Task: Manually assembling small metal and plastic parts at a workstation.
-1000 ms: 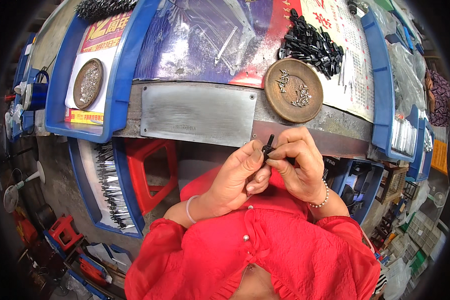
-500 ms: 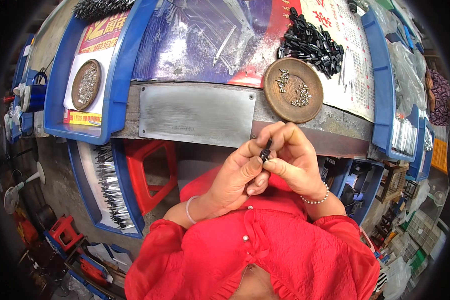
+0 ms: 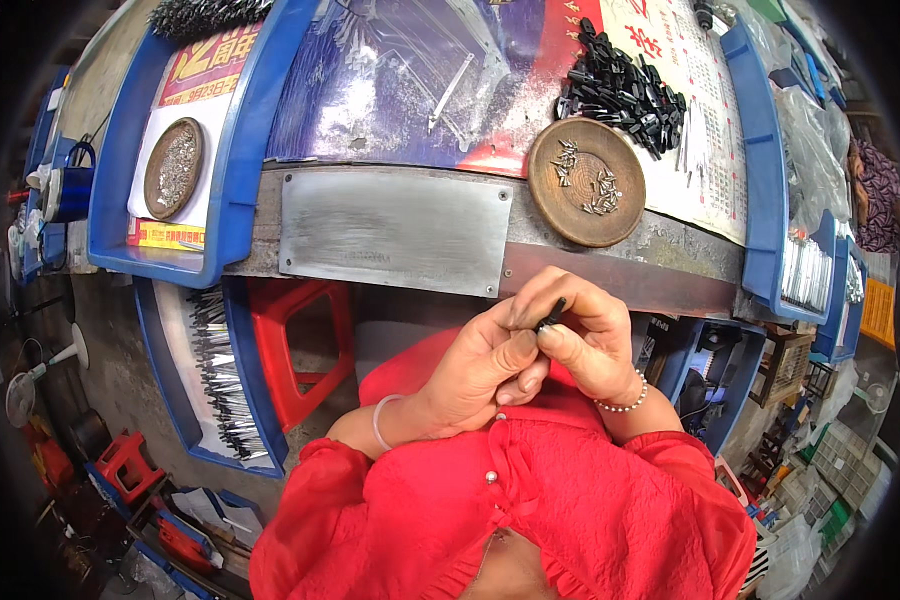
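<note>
My left hand [image 3: 478, 362] and my right hand [image 3: 595, 340] meet in front of my red top, just below the bench edge. Pinched between their fingertips is a small black part [image 3: 551, 314], mostly covered by the fingers. Both hands are closed on it. Beyond the right hand, a round brown dish [image 3: 625, 215] holds small silvery metal pieces [image 3: 602, 190] in two clusters. Behind that dish lies a heap of slim black parts [image 3: 620, 88]. A few thin white or silvery pins [image 3: 686, 150] lie beside the heap.
A screwed-down metal plate [image 3: 395, 235] lines the bench edge. At left, a blue tray [image 3: 232, 160] holds another dish [image 3: 174, 170] of tiny shiny pieces. Below it are a blue bin [image 3: 175, 400] of black-and-silver rods and a red stool [image 3: 280, 360]. Blue bins [image 3: 765, 170] stand at right.
Both hands have shifted slightly downward, the right one most clearly. The black part has turned in the fingers and now points up and to the right.
</note>
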A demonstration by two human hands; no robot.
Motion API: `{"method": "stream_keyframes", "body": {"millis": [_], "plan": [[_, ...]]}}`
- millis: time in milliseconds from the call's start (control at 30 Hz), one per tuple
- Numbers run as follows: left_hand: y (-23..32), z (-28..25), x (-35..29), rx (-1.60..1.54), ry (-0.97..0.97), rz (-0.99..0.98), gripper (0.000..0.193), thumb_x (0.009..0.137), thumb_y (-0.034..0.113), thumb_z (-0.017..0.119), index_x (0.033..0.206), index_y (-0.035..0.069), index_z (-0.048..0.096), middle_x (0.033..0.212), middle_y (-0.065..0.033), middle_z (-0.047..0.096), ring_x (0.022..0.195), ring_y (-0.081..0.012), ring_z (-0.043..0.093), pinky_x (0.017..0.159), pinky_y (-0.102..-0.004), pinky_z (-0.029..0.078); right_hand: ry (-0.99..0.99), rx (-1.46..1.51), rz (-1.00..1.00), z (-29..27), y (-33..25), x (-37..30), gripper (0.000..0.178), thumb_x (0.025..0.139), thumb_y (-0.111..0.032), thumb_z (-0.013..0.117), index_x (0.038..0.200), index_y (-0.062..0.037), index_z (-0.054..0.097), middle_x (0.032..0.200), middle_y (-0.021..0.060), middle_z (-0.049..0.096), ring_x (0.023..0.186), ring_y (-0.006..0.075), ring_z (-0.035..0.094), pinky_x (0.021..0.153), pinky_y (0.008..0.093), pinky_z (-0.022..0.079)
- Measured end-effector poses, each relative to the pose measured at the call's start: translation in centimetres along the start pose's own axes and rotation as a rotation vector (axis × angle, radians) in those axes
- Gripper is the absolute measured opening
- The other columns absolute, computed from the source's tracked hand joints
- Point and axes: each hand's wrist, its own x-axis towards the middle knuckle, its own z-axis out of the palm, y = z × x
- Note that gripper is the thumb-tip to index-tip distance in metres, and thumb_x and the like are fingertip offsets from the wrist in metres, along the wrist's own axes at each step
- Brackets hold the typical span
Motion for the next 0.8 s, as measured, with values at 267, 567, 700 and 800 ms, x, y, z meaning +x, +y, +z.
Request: {"method": "stream_keyframes", "body": {"millis": [267,567,700,800], "plan": [[0.9,0.5,-0.1,-0.071,0.031,-0.038,0.023,0.094,0.027,0.050,0.107,0.008,0.048,0.065,-0.0008,0.049,0.045,-0.0040,0.035,0.044,-0.0174,0.029,-0.132,-0.092,0.097,-0.8,-1.3,1.2,0.014,0.086,-0.011,0.059,0.094,0.0013,0.058,0.092,0.0100,0.058,0.081,0.0163,0.056,0.071,0.0282,0.046],[2.6,0.6,-0.8,0.053,0.136,-0.067,0.020,0.097,0.018,0.041,0.113,0.008,0.045,0.067,-0.0021,0.048,0.048,-0.0057,0.035,0.044,-0.0179,0.029,-0.485,-1.117,-0.336,-0.7,-6.9,3.5,0.029,0.070,-0.009,0.058,0.099,-0.0031,0.058,0.102,0.0086,0.056,0.080,0.0217,0.055,0.068,0.0304,0.048],[3.6,1.3,-1.1,0.080,0.160,-0.098,0.024,0.095,0.014,0.039,0.118,0.007,0.044,0.070,-0.0048,0.052,0.049,-0.0059,0.038,0.045,-0.0182,0.030,-0.645,-1.260,-0.366,0.3,-7.3,4.2,0.018,0.071,-0.016,0.056,0.084,-0.0044,0.055,0.086,0.0059,0.053,0.080,0.0186,0.053,0.068,0.0295,0.045],[4.9,0.1,-1.3,0.169,0.007,-0.122,0.034,0.096,0.018,0.039,0.128,0.006,0.038,0.082,-0.0133,0.060,0.055,-0.0110,0.050,0.049,-0.0207,0.040,-0.707,-1.251,-0.382,0.2,-7.7,5.3,0.015,0.072,-0.016,0.056,0.081,-0.0054,0.053,0.083,0.0062,0.052,0.078,0.0191,0.054,0.066,0.0309,0.046]]}}
